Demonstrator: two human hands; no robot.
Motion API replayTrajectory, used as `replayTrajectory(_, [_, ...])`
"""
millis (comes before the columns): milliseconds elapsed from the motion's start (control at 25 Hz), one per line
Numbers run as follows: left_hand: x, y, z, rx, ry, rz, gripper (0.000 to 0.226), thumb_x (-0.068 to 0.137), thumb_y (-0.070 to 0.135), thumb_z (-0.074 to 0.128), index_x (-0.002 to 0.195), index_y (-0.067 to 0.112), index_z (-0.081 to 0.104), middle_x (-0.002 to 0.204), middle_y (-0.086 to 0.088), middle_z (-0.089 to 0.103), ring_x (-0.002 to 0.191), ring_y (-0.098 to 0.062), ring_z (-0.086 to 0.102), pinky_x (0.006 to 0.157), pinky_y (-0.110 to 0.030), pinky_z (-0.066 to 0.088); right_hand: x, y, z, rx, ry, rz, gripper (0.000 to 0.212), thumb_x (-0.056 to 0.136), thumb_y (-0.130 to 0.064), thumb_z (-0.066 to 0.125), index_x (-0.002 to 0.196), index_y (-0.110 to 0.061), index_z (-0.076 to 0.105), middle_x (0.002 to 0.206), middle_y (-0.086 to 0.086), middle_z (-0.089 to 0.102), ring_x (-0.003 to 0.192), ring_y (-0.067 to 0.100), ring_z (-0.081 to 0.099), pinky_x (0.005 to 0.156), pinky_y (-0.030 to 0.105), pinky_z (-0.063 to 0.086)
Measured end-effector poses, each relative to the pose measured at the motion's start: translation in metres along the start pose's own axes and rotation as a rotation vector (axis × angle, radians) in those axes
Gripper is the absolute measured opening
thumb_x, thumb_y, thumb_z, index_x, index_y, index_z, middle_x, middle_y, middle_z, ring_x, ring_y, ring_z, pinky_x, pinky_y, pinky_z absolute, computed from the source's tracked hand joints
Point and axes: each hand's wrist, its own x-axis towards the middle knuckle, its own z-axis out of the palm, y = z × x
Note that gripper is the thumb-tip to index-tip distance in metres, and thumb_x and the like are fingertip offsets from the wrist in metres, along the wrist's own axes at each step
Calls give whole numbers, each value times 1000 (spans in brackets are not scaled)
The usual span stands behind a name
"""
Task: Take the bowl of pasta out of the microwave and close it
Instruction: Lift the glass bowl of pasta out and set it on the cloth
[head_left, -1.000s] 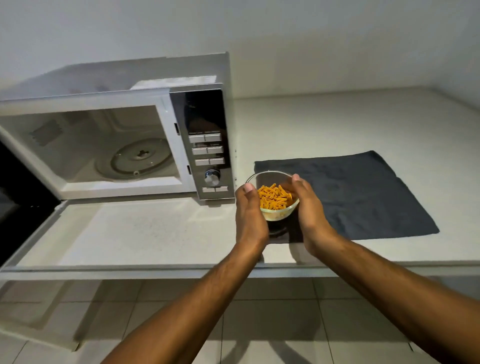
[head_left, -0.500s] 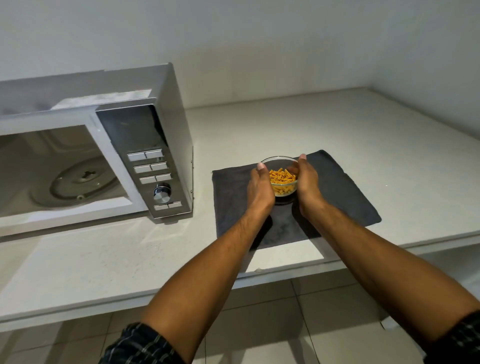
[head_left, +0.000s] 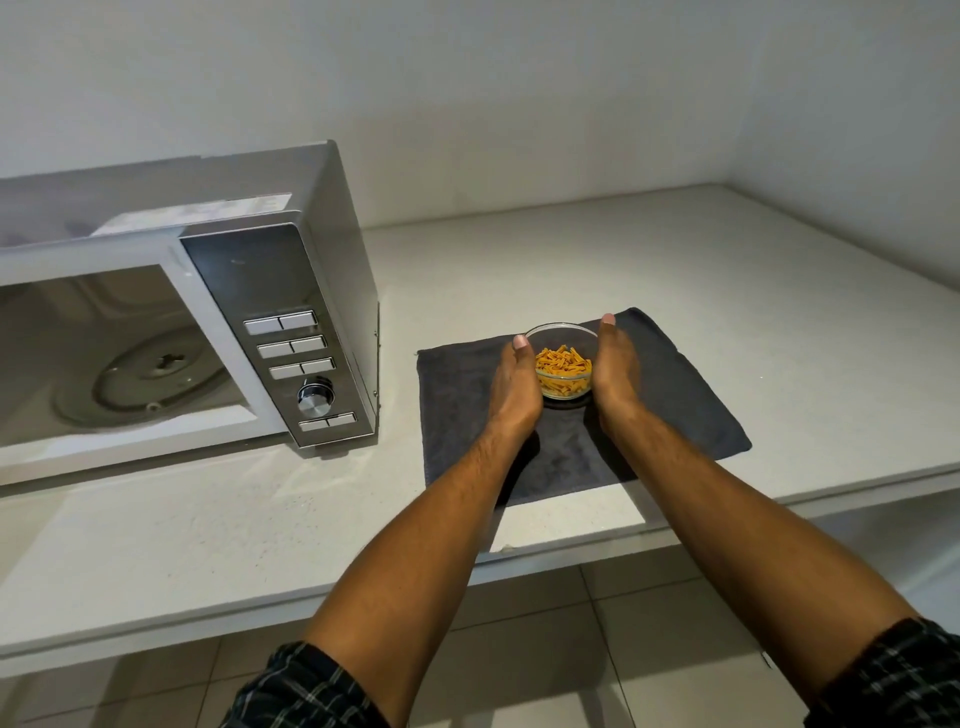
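A small clear glass bowl (head_left: 563, 364) with orange pasta rests on a dark grey cloth (head_left: 670, 395) on the white counter. My left hand (head_left: 514, 387) cups its left side and my right hand (head_left: 615, 371) cups its right side, thumbs at the rim. The silver microwave (head_left: 291, 332) stands to the left with its cavity open; the bare glass turntable (head_left: 150, 384) shows inside. The door itself lies outside the view.
The white counter (head_left: 597, 260) runs back to a wall and a corner at the right. Its front edge (head_left: 519, 556) crosses below my forearms, with tiled floor beneath. The microwave's control panel with buttons and a knob (head_left: 315, 396) faces me.
The bowl has travelled right from in front of the microwave onto the cloth, held in both hands, and now sits there. My view has swung right, so the door has left the frame.
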Motion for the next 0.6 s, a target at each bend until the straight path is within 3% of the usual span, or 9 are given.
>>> replayTrajectory(80, [-10,1,-13,15,70,63,63,105,52,18,151,15,41,155,-7,45,145,-24,40,119,-34,27,-12,-6,-5,-50,127,-148,55,98,-54,41,133,-16,58,138,5,61,125,23,56,107,43,46])
replayTrajectory(120, [-16,1,-23,0,97,101,66,103,57,19,149,17,44,152,-6,50,142,-23,45,120,-39,31,-20,-9,-6,-19,173,-235,46,99,-47,47,130,-16,59,136,4,60,123,20,56,103,34,47])
replayTrajectory(200, [-28,0,-47,-23,128,211,66,100,61,20,136,19,57,132,-1,66,125,-18,60,110,-45,46,-43,-14,-3,67,161,-393,28,101,-32,54,123,-16,61,128,5,61,112,14,58,86,11,45])
replayTrajectory(240, [-35,0,-62,-21,132,267,61,101,58,21,127,20,62,119,2,71,115,-14,65,103,-43,52,-57,-17,2,98,129,-451,23,100,-29,56,119,-17,62,123,4,62,106,12,59,81,6,45])
replayTrajectory(320, [-52,5,-96,10,151,363,59,102,53,21,114,17,67,102,1,74,97,-11,70,86,-28,56,-88,-19,16,119,31,-527,12,100,-27,58,111,-22,62,112,-2,63,98,7,60,80,12,51])
replayTrajectory(440, [-83,14,-148,84,204,565,70,100,57,20,106,7,68,87,-7,73,81,-13,70,69,-11,47,-131,-14,44,125,-95,-615,5,99,-22,61,100,-18,65,97,-2,65,86,6,60,73,16,52])
replayTrajectory(600, [-112,22,-218,361,302,792,85,99,64,13,105,1,69,87,-8,69,80,-16,67,69,-17,48,-177,-1,91,122,-256,-662,5,96,-16,65,93,-13,67,87,-1,64,76,4,57,64,10,46])
